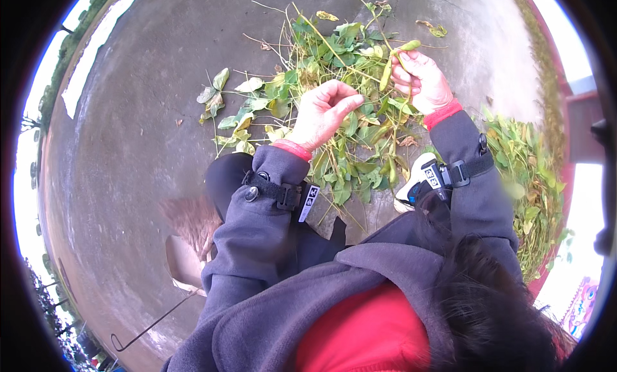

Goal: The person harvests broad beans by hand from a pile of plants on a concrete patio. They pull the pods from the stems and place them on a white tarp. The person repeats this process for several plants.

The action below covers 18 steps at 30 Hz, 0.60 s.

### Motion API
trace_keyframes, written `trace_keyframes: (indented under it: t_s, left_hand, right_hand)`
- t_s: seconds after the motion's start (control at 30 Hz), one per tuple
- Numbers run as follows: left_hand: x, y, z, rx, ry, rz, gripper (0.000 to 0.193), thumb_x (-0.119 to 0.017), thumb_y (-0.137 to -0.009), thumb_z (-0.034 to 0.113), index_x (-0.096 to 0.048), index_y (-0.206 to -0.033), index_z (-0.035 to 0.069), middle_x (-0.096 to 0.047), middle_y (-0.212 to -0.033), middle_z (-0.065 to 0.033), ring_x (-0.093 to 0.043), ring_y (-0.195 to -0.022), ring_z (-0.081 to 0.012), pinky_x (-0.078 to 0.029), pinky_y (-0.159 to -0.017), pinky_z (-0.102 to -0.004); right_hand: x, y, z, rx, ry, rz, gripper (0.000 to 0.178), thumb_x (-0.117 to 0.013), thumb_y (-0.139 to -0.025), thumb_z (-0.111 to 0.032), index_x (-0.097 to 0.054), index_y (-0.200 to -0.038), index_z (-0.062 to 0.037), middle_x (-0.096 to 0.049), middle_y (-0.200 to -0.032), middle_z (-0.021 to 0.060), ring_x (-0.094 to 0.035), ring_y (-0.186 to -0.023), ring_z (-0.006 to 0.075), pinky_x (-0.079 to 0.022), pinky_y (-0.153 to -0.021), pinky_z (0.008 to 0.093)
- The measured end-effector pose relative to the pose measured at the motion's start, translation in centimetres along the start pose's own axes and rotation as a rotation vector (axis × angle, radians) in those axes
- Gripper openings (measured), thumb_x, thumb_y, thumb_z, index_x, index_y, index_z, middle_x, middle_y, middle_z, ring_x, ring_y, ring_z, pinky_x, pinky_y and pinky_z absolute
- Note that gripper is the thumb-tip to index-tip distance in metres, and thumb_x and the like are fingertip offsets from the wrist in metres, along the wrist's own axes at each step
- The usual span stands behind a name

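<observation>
My right hand (423, 82) is closed around a bean stalk, with plump green bean pods (385, 74) sticking out past its fingers. To its left, and a little nearer to me, my left hand (324, 111) has its thumb and forefinger pinched together. Whatever those fingertips hold, if anything, is too small to make out. Beneath both hands lies a loose pile of bean plants (347, 137), with green and yellowing leaves, thin stems and some pods. A long bare stem (319, 36) slants across the far part of the pile.
A larger heap of bean plants (530, 198) lies at the right. My white shoe (414, 182) stands at the pile's near right edge. On the concrete ground (128, 127) at the left are a brownish bristly thing (193, 221), a pale container (183, 263) and a thin hooked rod (151, 326).
</observation>
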<state>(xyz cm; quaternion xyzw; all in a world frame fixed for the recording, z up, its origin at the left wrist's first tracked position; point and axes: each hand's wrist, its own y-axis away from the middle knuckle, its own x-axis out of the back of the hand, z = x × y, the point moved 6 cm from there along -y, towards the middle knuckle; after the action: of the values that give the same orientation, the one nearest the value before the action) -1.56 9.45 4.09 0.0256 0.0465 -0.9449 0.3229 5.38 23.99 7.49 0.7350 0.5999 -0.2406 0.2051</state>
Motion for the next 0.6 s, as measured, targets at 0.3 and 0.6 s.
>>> trace_keyframes:
  t_s: [0.3,0.6]
  left_hand:
    - [-2.7,-0.4,-0.4,-0.05,-0.119,-0.146,0.038,-0.053,-0.081,0.008,-0.04,-0.117,0.004,-0.057,-0.081,-0.0032,-0.05,-0.066,-0.0072,-0.043,-0.063,-0.0224]
    - [-1.6,-0.3,-1.1,0.082,0.167,0.019,0.038,-0.049,-0.081,0.003,-0.033,-0.115,-0.006,-0.061,-0.08,-0.0104,-0.053,-0.061,-0.0098,-0.043,-0.06,-0.021]
  right_hand:
    - [-0.8,-0.9,2.3,0.011,0.036,0.17,0.014,-0.045,-0.086,-0.013,-0.052,-0.088,-0.0015,-0.046,-0.062,-0.0009,-0.031,-0.045,0.0018,-0.028,-0.04,0.015]
    - [-1.1,-1.1,2.4,0.146,0.645,0.159,0.019,-0.047,-0.084,-0.013,-0.054,-0.097,-0.0007,-0.055,-0.077,0.0003,-0.048,-0.063,0.0069,-0.038,-0.056,0.0183]
